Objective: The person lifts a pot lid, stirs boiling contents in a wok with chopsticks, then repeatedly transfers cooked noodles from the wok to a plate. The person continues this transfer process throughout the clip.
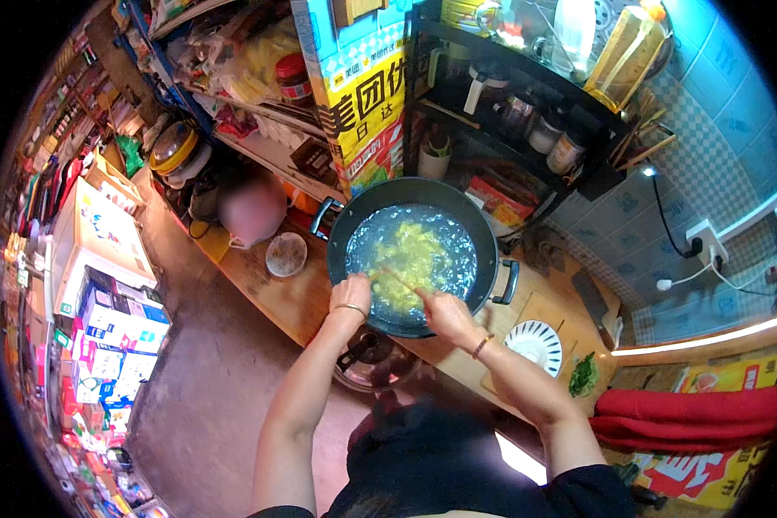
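A wide dark pot [485, 226] with two side handles stands in front of me. Clear, bubbling liquid fills it, and a pale yellow mass of food [406, 259] spreads through the middle. Over the pot's near left side, my left hand [351, 295] is closed with its fingers toward the liquid. My right hand [449, 316] is closed at the near right, holding a thin wooden chopstick [399, 278] that slants left into the food. A thin stick end also shows at my left fingertips; most of it is hidden.
A small bowl [286, 255] sits left of the pot. On the right are a striped plate [533, 347], chopped greens [584, 375] and a red towel [691, 416]. A glass lid [375, 367] lies below the pot. A black rack [527, 121] with jars stands behind.
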Motion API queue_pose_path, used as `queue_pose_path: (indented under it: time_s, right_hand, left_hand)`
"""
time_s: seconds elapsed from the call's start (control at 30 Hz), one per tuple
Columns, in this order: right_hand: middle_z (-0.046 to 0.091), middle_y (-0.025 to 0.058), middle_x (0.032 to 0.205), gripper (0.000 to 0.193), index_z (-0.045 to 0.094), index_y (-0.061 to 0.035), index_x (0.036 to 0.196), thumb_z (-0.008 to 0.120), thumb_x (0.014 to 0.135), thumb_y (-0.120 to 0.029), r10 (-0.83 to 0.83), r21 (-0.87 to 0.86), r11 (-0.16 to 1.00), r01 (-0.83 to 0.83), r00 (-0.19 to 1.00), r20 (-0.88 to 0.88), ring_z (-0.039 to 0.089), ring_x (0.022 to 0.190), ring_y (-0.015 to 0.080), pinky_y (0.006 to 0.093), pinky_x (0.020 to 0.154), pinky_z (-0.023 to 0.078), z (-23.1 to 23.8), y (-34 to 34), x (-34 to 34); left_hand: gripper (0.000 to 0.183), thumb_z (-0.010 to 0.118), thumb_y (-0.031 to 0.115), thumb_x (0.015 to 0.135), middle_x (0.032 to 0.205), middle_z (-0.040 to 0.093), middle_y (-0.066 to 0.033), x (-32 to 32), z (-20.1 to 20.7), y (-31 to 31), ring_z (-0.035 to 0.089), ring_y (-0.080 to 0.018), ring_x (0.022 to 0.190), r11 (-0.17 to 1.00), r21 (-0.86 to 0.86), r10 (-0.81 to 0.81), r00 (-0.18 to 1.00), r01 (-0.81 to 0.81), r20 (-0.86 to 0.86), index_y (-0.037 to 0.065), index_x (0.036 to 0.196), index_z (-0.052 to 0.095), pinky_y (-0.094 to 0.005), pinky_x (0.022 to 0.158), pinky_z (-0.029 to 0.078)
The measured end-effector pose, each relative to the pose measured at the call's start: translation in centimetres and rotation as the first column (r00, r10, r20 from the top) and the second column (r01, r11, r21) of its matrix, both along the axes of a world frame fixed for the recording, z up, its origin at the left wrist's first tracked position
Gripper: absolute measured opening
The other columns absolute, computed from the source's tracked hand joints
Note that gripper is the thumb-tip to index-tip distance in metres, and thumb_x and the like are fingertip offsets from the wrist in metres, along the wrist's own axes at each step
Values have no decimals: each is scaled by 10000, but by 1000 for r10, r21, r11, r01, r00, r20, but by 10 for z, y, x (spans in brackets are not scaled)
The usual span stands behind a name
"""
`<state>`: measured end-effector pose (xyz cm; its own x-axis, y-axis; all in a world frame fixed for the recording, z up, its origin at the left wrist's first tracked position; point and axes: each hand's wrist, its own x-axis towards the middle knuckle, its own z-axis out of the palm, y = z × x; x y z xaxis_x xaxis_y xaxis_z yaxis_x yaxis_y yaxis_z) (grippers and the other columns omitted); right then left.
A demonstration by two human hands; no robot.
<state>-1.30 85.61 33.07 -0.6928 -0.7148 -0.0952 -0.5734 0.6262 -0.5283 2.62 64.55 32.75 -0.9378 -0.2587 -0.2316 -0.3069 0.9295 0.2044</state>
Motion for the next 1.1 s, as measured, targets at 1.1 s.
queue_pose_path:
  time_s: [1.1]
  right_hand:
    - [620, 193, 704, 308, 580, -26, 1103, 464, 827, -97, -178, -208, 951, 227, 957, 231, 614, 653, 312, 409, 601, 465, 20, 3, -6]
  left_hand:
    - [167, 456, 202, 882, 795, 606, -143, 82, 13, -19, 594, -355, 655, 1000, -30, -4, 965, -4, -261, 60, 887, 543, -456, 566, 476]
